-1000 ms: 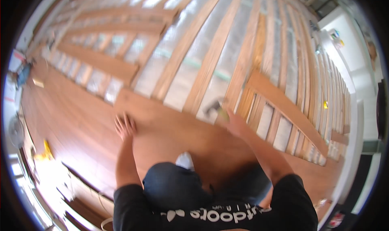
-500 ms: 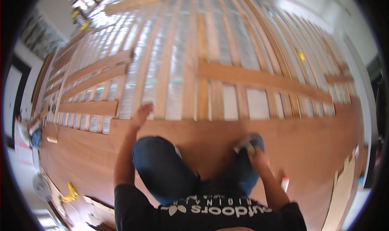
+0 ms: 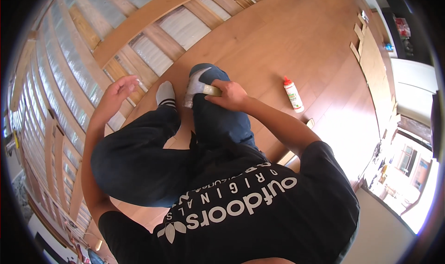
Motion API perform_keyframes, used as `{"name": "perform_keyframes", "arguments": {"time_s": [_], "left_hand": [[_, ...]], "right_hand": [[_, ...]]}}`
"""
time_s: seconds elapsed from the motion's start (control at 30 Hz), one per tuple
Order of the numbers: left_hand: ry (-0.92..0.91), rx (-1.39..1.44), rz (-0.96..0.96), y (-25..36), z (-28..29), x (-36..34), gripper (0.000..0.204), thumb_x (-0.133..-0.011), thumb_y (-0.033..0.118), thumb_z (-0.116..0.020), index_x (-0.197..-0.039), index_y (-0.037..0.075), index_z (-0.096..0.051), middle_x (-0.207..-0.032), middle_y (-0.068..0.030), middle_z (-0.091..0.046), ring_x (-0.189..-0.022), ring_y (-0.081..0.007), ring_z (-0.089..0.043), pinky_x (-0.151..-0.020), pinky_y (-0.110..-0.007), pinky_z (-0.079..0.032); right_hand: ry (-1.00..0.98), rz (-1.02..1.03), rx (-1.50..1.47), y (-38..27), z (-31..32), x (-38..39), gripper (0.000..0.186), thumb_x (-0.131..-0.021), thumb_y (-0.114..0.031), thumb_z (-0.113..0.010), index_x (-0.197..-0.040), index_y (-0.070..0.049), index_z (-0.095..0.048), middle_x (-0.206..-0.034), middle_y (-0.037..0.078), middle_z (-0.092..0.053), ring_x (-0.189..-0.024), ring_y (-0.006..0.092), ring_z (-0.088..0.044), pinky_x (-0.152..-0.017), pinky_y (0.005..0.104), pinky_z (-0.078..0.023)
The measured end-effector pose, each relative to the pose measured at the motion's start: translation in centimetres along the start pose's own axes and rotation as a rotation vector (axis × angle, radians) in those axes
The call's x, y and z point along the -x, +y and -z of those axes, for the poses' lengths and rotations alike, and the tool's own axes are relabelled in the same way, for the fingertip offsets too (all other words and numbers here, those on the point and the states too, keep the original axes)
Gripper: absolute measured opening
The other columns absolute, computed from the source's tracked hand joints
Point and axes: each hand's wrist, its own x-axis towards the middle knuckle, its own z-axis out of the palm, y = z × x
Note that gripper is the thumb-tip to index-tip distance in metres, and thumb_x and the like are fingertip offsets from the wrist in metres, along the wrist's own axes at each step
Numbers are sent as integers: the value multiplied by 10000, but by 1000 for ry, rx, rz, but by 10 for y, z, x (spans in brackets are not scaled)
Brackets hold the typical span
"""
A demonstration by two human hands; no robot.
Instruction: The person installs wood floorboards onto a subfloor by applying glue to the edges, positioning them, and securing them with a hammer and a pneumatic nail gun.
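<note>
My right hand (image 3: 230, 95) is wrapped around the handle of a claw hammer (image 3: 198, 84), close behind its metal head. The hammer lies across my bent right knee. Raised out to the left, my left hand (image 3: 119, 90) has its fingers partly stretched and looks empty. It is nearest the edge of the laid wood floor (image 3: 259, 46) and the wooden battens (image 3: 124, 78). To the right of my knee, a white glue bottle (image 3: 294, 98) with a red cap rests on the floorboards.
A long loose plank (image 3: 139, 19) lies across the battens, with silvery sheeting (image 3: 185, 28) between them. Flattened cardboard strips (image 3: 371, 76) run along the right wall. More loose planks (image 3: 59, 157) lie at left. A bright doorway (image 3: 408, 171) opens at lower right.
The view has swung to the right, bringing the glue bottle and doorway into plain sight. My right hand still holds the hammer at my knee; my left hand remains raised.
</note>
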Motion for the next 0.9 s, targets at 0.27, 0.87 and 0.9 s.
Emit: {"name": "perform_keyframes", "arguments": {"time_s": [0.27, 0.87, 0.9], "left_hand": [[-53, 198, -25, -131, -39, -126, 316, -1045, 161, -611, -1332, 32, -639, -1112, -62, -712, -1015, -151, -651, -943, -303, -516], [17, -472, -662, -120, -122, -365, 416, -841, 280, -742, -1238, 172, -683, -1442, -161, -480, -1362, -349, -474, -1113, -503, -368], [12, -487, -629, -119, -118, -363, 423, -836, 288, -744, -1239, 173, -681, -1450, -160, -473, -1366, -345, -470, -1116, -504, -362]], "right_hand": [[93, 246, 322, 63, 114, -50, 316, -840, -224, -772, -1104, -102, -646, -932, 152, -690, -863, 354, -693, -735, 453, -570], [-512, -53, 1146, 188, 264, -465, 318, -960, -230, -551, -1256, -159, -642, -961, 162, -752, -912, 384, -737, -739, 526, -565], [-544, -14, 1144, 193, 258, -474, 323, -973, -239, -541, -1272, -168, -642, -956, 153, -754, -916, 379, -739, -737, 525, -568]]}}
